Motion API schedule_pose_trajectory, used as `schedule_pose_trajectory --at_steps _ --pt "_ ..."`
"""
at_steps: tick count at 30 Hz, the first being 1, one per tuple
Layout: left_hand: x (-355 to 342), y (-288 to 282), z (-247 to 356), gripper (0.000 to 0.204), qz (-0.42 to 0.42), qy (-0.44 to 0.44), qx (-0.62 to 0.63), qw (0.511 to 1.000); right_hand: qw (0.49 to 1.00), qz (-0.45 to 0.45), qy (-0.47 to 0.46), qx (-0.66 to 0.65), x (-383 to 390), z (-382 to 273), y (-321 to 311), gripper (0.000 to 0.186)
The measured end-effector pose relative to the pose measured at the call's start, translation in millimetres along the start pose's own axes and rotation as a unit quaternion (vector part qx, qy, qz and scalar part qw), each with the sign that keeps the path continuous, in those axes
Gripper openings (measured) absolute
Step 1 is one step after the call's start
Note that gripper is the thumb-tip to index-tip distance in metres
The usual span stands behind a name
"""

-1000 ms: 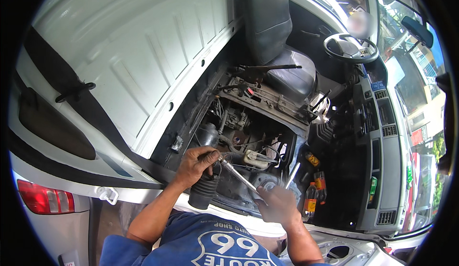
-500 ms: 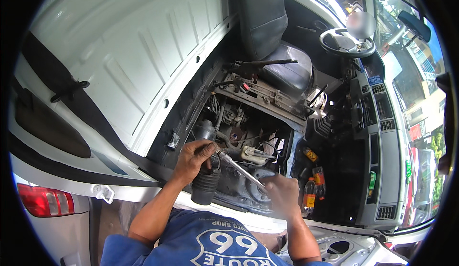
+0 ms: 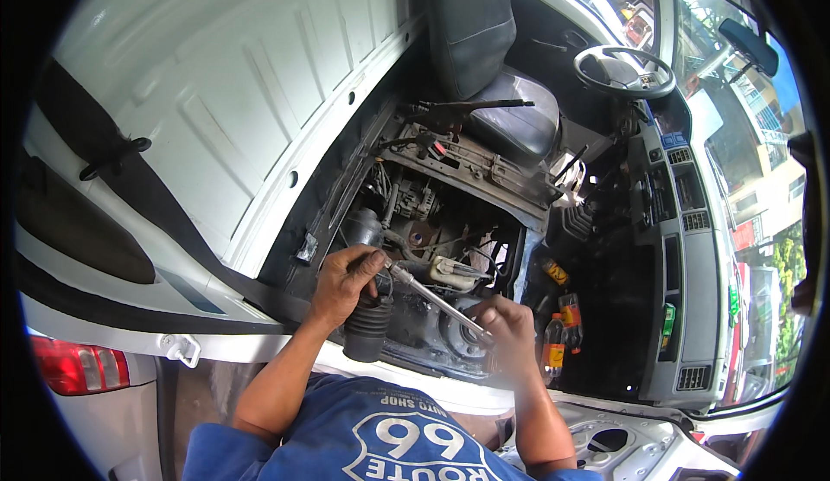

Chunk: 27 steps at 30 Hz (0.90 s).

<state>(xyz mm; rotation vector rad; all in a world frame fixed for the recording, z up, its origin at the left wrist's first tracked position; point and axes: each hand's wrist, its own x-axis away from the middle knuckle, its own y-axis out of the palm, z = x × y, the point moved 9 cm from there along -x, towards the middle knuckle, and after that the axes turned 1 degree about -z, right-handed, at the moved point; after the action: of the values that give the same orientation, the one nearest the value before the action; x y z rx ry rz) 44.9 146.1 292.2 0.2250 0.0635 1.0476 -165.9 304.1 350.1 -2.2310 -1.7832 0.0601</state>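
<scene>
My left hand (image 3: 344,286) is closed, its thumb and fingers pinching the socket end of a long chrome socket wrench (image 3: 432,295). The wrench slants down to the right, where my right hand (image 3: 508,318) is closed around its handle; part of that hand is blurred. Just below my left hand hangs a black ribbed rubber air hose (image 3: 367,330). Beyond the wrench lies an open engine bay (image 3: 424,230) in the vehicle floor, with a whitish plastic reservoir (image 3: 456,273) near the tool. What the socket end touches cannot be made out.
Bottles with orange labels (image 3: 553,347) stand and lie in the footwell to the right. A black seat (image 3: 514,114), a lever (image 3: 475,104) and a steering wheel (image 3: 624,72) are farther off. A seat belt (image 3: 130,178) runs along the left. The white door sill (image 3: 424,388) is before me.
My right hand has shifted slightly and turned at the wrench handle, its thumb side now showing more. My left hand keeps its pinch on the socket end. The whole view has moved a little.
</scene>
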Motion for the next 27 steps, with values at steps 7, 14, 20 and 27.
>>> schedule_pose_trajectory --at_steps 7,14,20,27 --pt "-3.5 -6.2 -3.5 0.038 -0.015 -0.033 -0.071 0.997 0.915 0.03 -0.263 0.305 16.2 -30.7 21.8 0.022" --pt "1.8 7.4 3.8 0.036 -0.001 0.01 -0.009 1.0 0.95 0.059 0.151 -0.268 1.8 43.4 -2.9 0.042" --pt "-1.8 4.1 -3.5 0.036 -0.007 -0.048 -0.06 0.997 0.972 0.093 -0.121 0.177 10.8 -7.3 -3.7 0.035" --pt "-5.2 10.2 5.9 0.036 -0.018 0.015 -0.002 1.0 0.929 0.115 0.179 -0.302 9.5 41.9 -3.9 0.042"
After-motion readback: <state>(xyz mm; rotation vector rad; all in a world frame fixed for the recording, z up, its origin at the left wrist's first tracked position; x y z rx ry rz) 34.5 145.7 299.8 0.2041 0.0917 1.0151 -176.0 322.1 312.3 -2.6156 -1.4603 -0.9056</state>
